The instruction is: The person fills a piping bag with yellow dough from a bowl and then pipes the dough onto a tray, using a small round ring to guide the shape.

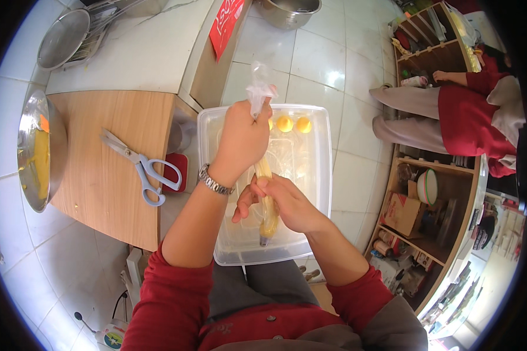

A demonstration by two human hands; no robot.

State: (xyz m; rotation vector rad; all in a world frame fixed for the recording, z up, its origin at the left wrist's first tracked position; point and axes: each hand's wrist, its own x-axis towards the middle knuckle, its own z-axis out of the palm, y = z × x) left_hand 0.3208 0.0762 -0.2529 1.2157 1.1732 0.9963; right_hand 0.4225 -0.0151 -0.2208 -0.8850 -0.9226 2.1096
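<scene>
Your left hand (pixel 244 133) was closed in a fist round the upper end of the piping bag (pixel 268 213), mid-frame; your right hand (pixel 293 203), fingers loosely curled, gripped its yellow-filled part. Below sat the clear container (pixel 317 196), yellow mounds (pixel 284 123) near its top edge. Scissors (pixel 136 158) lay at left, on the wooden surface (pixel 91 137).

From here I see a red sheet (pixel 224 28) by the worktop (pixel 137 64) with big white letters, and a red top (pixel 255 323) with small, faint ones.
</scene>
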